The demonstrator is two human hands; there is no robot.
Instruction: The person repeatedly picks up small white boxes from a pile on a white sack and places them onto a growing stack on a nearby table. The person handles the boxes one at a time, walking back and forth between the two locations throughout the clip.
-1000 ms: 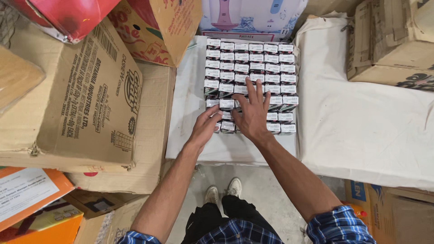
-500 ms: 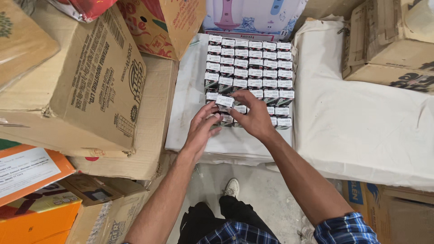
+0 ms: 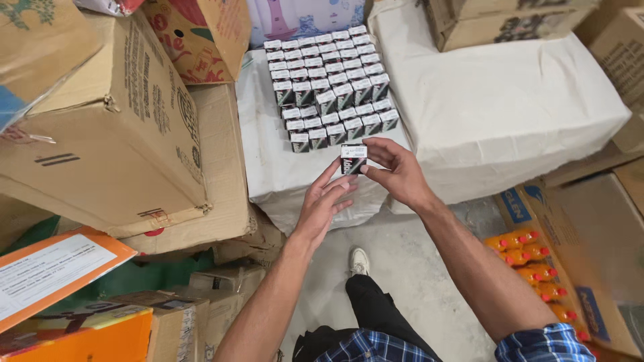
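While the right hand pinches a small black-and-white box just above frame centre, the left hand lies open beside it, fingertips touching its lower edge. Rows of matching boxes stand on a white-wrapped bundle just above.
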